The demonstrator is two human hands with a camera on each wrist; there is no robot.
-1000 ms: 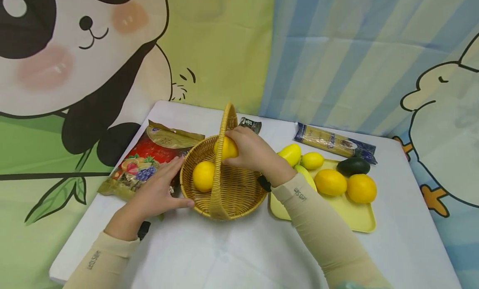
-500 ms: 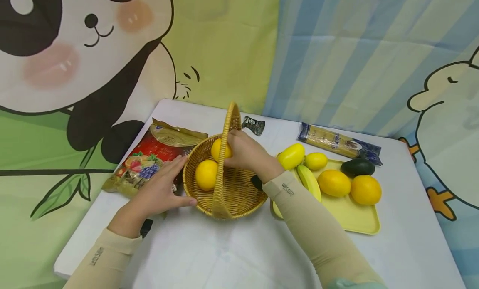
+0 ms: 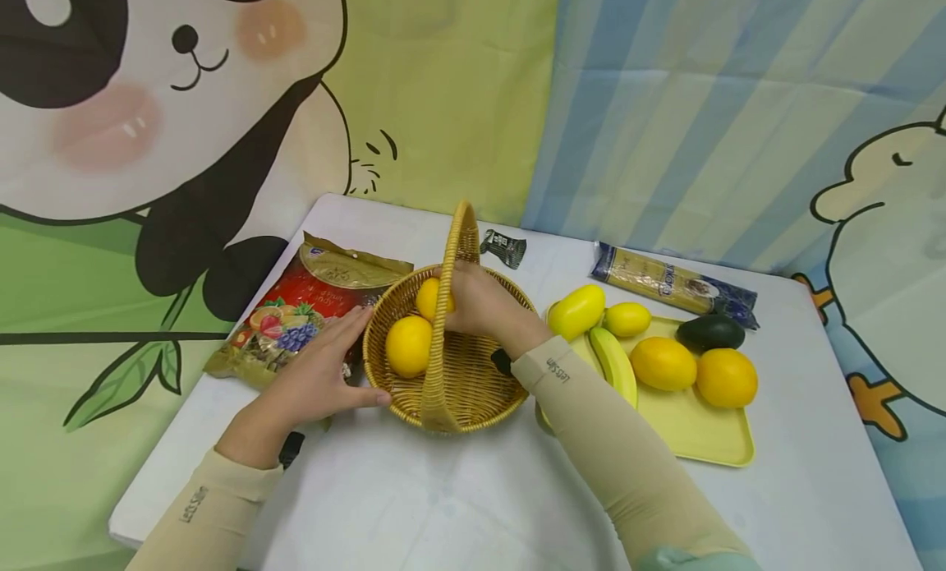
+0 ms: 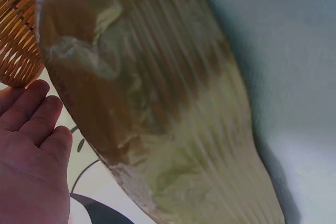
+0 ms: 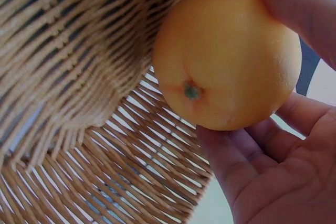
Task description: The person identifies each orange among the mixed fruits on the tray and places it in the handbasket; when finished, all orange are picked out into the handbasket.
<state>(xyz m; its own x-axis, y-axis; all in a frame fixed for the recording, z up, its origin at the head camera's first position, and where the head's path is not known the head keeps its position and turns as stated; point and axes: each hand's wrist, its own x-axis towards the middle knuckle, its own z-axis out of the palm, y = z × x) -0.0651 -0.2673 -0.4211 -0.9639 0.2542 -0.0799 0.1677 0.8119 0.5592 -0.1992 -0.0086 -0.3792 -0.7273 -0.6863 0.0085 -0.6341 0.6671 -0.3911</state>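
Right hand (image 3: pixel 488 306) grips an orange (image 5: pixel 226 56) between thumb and fingers inside the wicker basket (image 3: pixel 476 386), while the left hand (image 3: pixel 318 378) has its fingers extended and touching the basket's side. Behind stands a backdrop (image 3: pixel 443 86) printed with a cartoon panda, and before it a white worktop (image 3: pixel 443 505). On this sits the basket, its handle arching over; the gripped orange is toward its far left, just beside another orange (image 3: pixel 408 347). To the right lies a yellow tray (image 3: pixel 709 435); to the left, partly under the left hand, a red-and-gold bag (image 3: pixel 277 324). Beyond the tray is a long blue-and-gold packet (image 3: pixel 665 281). Fruit is grouped at the tray: a banana (image 3: pixel 615 370), two orange-coloured fruits (image 3: pixel 663 363), a dark green one (image 3: pixel 711 332) and a lemon (image 3: pixel 627 319). Smallest is a black wrapped packet (image 3: pixel 504 248) behind the basket.
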